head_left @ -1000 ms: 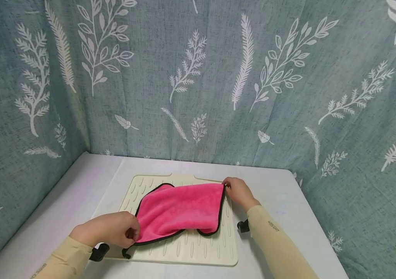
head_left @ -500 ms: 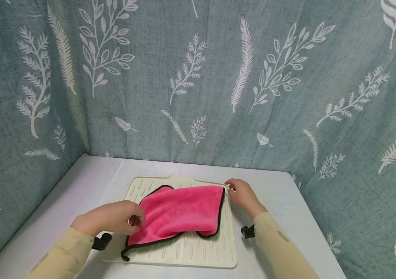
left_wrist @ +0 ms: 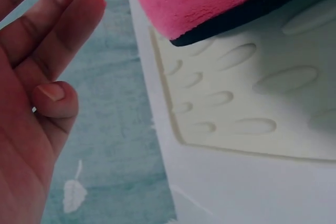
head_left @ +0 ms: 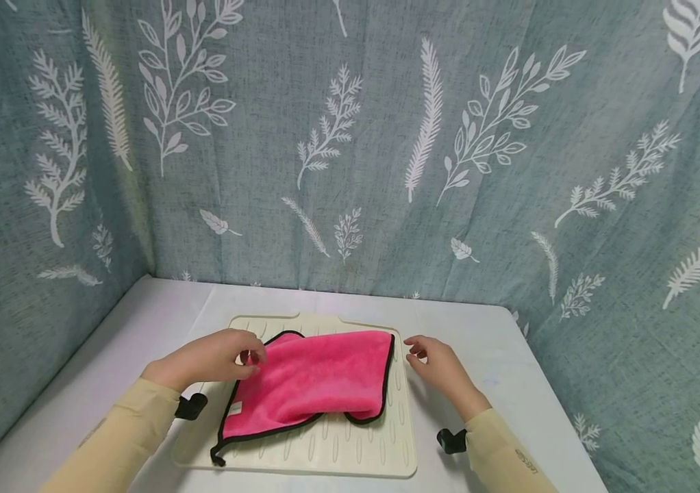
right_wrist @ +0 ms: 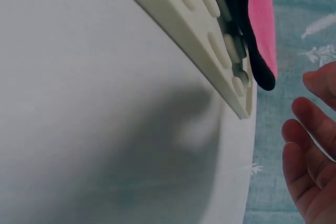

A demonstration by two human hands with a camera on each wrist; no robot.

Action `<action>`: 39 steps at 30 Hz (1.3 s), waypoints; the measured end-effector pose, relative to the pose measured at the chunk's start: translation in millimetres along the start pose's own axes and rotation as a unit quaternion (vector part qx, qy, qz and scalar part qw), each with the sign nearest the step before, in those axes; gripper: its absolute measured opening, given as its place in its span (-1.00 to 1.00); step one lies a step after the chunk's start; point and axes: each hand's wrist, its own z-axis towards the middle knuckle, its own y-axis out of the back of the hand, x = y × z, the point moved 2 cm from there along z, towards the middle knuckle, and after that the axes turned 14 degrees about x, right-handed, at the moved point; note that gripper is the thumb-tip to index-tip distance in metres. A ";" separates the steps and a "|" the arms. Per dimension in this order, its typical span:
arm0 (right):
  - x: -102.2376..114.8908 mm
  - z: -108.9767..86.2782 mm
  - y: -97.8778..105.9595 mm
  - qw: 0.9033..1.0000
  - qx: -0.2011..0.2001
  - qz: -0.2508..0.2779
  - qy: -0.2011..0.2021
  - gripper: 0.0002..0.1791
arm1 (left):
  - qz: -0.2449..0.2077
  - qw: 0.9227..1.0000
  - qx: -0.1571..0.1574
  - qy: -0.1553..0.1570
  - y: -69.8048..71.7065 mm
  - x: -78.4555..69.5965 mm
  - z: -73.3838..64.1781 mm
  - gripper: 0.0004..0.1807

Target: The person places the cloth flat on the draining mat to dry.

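A pink plush towel [head_left: 325, 373] with black edging lies folded and slightly rumpled on a cream ridged mat [head_left: 350, 462]. Its black loop [head_left: 218, 457] and a small white tag [head_left: 235, 409] show near the left front corner. My left hand [head_left: 211, 357] hovers over the towel's left edge, fingers loosely bent and holding nothing. In the left wrist view, that hand [left_wrist: 37, 72] is apart from the towel. Beyond the mat's right edge is my right hand [head_left: 439, 366], fingers relaxed. The right wrist view shows its fingertips [right_wrist: 302, 111] a little way off the towel's corner.
Under the mat is a white table [head_left: 479, 342]. A grey-green curtain [head_left: 375, 171] with white leaf prints stands behind and along both sides. A black wrist device [head_left: 192, 407] sits below each hand.
Both hands have let go of the towel's edges. The left hand has risen and moved farther from me, uncovering the loop and tag; the right hand has drawn off to the right.
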 end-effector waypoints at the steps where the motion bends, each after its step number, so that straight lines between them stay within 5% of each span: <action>1: 0.2 -3.2 -1.2 1.000 -0.002 0.001 0.004 -0.72 | -0.001 1.000 -0.003 0.001 -0.2 1.2 1.1 -0.85; 14: 3.9 -38.2 -17.0 0.999 0.024 0.026 0.012 -0.76 | 0.027 0.998 -0.053 0.028 -1.8 18.3 19.7 -0.85; 31: 13.9 -57.4 -28.8 0.996 0.073 0.040 0.037 -0.74 | 0.022 0.997 -0.047 0.065 3.9 37.5 47.2 -0.70; 39: 23.8 -58.0 -37.2 0.993 0.091 0.037 0.070 -0.71 | 0.031 0.996 -0.021 0.081 3.6 48.7 63.2 -0.68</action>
